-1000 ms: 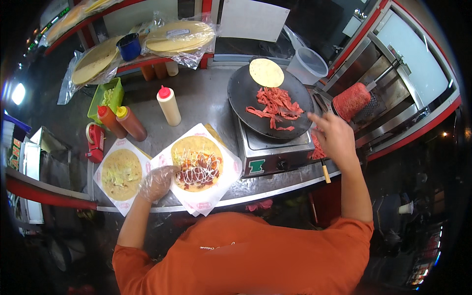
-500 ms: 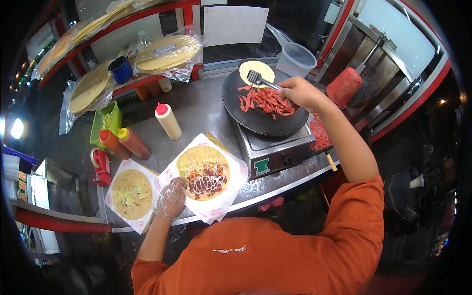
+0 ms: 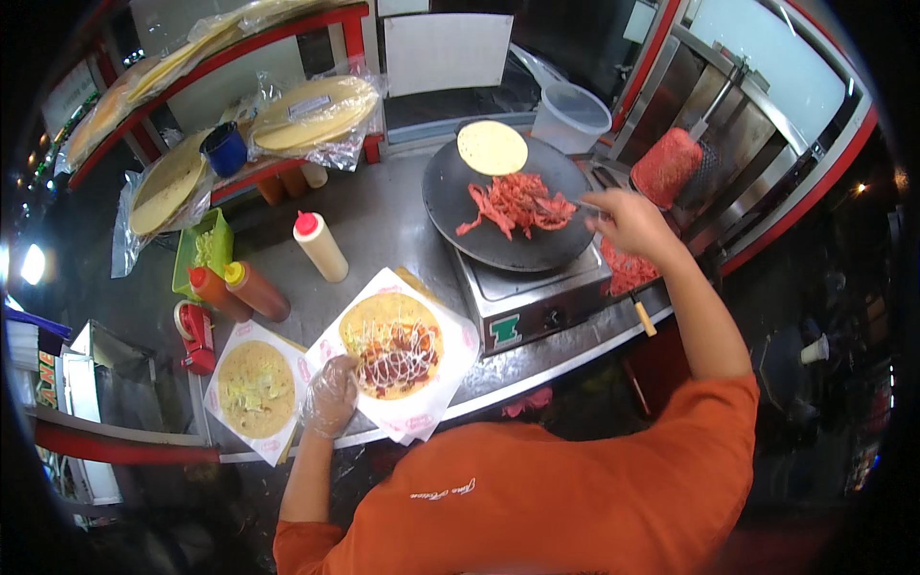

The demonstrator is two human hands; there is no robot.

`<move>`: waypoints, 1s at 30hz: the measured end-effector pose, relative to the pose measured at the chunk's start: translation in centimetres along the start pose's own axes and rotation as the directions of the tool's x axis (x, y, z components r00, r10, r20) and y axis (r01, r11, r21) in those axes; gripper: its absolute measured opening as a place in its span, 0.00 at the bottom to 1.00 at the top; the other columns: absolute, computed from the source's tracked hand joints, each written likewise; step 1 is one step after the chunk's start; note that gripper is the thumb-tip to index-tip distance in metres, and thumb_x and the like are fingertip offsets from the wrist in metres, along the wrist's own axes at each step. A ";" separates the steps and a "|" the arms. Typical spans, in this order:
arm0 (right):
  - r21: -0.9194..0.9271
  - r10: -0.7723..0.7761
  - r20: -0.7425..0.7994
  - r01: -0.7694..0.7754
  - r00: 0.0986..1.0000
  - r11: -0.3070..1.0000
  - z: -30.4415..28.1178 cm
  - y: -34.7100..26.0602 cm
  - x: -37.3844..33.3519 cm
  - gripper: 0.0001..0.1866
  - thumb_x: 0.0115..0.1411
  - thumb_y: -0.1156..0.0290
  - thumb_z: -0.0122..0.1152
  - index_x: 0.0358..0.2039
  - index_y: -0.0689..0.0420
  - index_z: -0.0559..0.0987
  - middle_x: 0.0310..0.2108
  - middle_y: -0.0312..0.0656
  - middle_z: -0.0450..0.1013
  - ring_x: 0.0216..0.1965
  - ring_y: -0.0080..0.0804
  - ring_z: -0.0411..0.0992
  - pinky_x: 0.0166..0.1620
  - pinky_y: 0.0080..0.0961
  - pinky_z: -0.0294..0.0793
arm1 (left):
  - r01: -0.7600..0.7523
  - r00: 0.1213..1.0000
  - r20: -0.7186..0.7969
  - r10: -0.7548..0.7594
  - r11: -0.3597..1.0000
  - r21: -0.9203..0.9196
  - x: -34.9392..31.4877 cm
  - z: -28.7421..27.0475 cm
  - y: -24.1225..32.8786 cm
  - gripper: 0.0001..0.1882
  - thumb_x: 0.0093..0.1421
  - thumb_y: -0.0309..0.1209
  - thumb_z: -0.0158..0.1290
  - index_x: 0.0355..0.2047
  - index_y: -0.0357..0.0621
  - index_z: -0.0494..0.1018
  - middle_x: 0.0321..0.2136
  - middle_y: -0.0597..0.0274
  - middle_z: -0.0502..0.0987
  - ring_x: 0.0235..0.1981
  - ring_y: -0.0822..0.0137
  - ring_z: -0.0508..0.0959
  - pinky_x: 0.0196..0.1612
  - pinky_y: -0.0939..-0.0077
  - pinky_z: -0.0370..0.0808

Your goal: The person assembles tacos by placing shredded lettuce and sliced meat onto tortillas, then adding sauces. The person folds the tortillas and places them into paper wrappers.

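Note:
My right hand [image 3: 634, 222] grips a metal fork [image 3: 575, 204] whose prongs lie in the red shredded meat [image 3: 517, 206] on the round black griddle [image 3: 513, 251]. A small plain flatbread [image 3: 492, 147] warms at the griddle's far edge. My left hand [image 3: 331, 394], in a clear plastic glove, rests on the near left edge of a flatbread topped with meat and white sauce [image 3: 391, 345], which lies on white paper [image 3: 448, 369]. A second flatbread with pale green filling [image 3: 255, 387] lies on paper to its left.
Sauce bottles stand on the steel counter: a cream one with red cap [image 3: 318, 245], an orange one [image 3: 253, 290] and a red one [image 3: 213, 292]. A green tub [image 3: 204, 251], bagged flatbread stacks [image 3: 311, 112], a clear plastic tub [image 3: 571, 116] and a red meat spit [image 3: 665, 167] surround the griddle.
My right hand has swung from the counter's right edge over the griddle and now sits at its right side with the fork in the meat. The left hand stays on the topped flatbread.

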State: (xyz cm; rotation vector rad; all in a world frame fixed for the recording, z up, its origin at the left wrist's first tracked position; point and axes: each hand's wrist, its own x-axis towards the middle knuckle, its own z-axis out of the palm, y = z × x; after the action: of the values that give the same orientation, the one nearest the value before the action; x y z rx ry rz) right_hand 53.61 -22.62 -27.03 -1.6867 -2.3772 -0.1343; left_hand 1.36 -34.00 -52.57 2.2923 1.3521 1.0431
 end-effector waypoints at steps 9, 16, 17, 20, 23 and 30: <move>-0.294 -0.139 -0.111 0.101 0.984 0.951 5.9 -9.6 -0.2 0.25 0.57 0.78 0.58 0.57 0.65 0.75 0.41 0.49 0.75 0.44 0.48 0.78 0.45 0.40 0.81 | 0.075 0.996 0.041 -0.074 0.997 -0.030 -0.1 0.3 0.1 0.20 0.58 0.16 0.53 0.51 0.43 0.73 0.45 0.44 0.80 0.46 0.41 0.81 0.50 0.51 0.79; 0.299 0.124 0.079 -0.142 0.989 0.944 2.8 -5.1 7.5 0.16 0.64 0.74 0.60 0.50 0.63 0.85 0.26 0.49 0.79 0.27 0.39 0.79 0.35 0.41 0.78 | -0.003 1.000 0.014 0.003 1.000 -0.024 -0.1 0.1 -0.3 0.19 0.59 0.18 0.53 0.51 0.42 0.73 0.46 0.44 0.79 0.47 0.41 0.81 0.51 0.51 0.79; 0.478 0.257 0.253 -0.351 0.933 0.805 1.8 -5.2 7.7 0.14 0.68 0.69 0.60 0.48 0.63 0.85 0.27 0.42 0.78 0.24 0.25 0.74 0.27 0.32 0.75 | 0.018 1.000 0.025 -0.017 0.999 -0.028 -0.1 0.1 -0.3 0.19 0.59 0.18 0.53 0.51 0.43 0.73 0.46 0.46 0.79 0.47 0.43 0.82 0.50 0.52 0.80; 0.635 0.184 0.650 -0.660 0.738 0.403 -0.6 -5.8 6.9 0.14 0.73 0.66 0.56 0.46 0.61 0.85 0.28 0.38 0.78 0.22 0.21 0.72 0.23 0.23 0.70 | 0.044 0.998 0.038 -0.042 0.998 -0.048 -0.3 0.3 -0.6 0.18 0.59 0.18 0.53 0.50 0.43 0.73 0.45 0.47 0.80 0.47 0.44 0.82 0.50 0.54 0.80; 0.395 0.255 0.681 -0.637 0.687 0.662 -2.0 -4.4 4.4 0.17 0.75 0.58 0.55 0.42 0.60 0.83 0.28 0.37 0.77 0.18 0.20 0.69 0.19 0.22 0.67 | 0.027 0.999 0.025 -0.025 0.998 -0.061 -0.3 0.4 -0.8 0.18 0.59 0.17 0.53 0.50 0.42 0.74 0.45 0.47 0.80 0.47 0.44 0.82 0.50 0.53 0.80; 0.508 0.291 0.558 -0.597 0.777 0.621 2.9 2.8 2.7 0.20 0.73 0.55 0.60 0.35 0.60 0.86 0.21 0.33 0.74 0.15 0.21 0.64 0.17 0.27 0.58 | 0.046 0.998 0.032 -0.045 0.998 -0.030 0.1 0.8 -0.4 0.16 0.59 0.18 0.53 0.49 0.41 0.74 0.44 0.47 0.80 0.46 0.45 0.81 0.51 0.54 0.79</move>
State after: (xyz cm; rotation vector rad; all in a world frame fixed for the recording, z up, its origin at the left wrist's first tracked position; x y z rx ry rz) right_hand 55.05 -18.57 -29.35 -1.9627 -1.7413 1.1552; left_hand 1.70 -33.65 -53.26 2.2357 1.3598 1.0026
